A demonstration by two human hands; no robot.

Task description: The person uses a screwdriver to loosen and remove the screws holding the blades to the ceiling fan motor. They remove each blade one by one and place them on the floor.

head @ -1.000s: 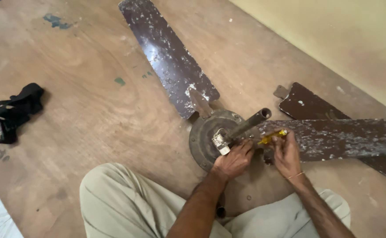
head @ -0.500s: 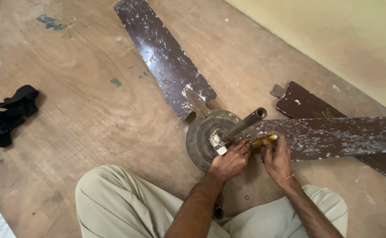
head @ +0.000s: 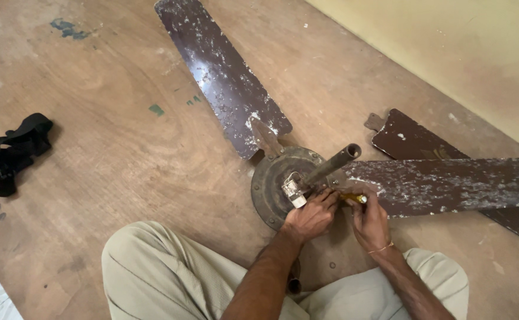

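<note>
Left hand [head: 311,214] grips the ceiling fan motor hub [head: 278,181] just ahead of it, right hand [head: 371,222] closed on a yellow-handled screwdriver [head: 354,198] at the hub's side; the tip may slip off and jab the left fingers.

A single head-worn camera looks steeply down and slightly forward at a brown floor [head: 93,178] from the seated person's own eye height. The view is close: the person's bent knees [head: 152,266] fill the bottom edge at 6 o'clock, with both hands just beyond them, right of centre. A ceiling fan motor [head: 277,184] sits near the middle, its blades reaching toward 12 and 3 o'clock. A pale wall [head: 449,53] crosses the corner at 2 o'clock. A black strap [head: 13,151] lies at 9 o'clock. No second view shares this scene.
</note>
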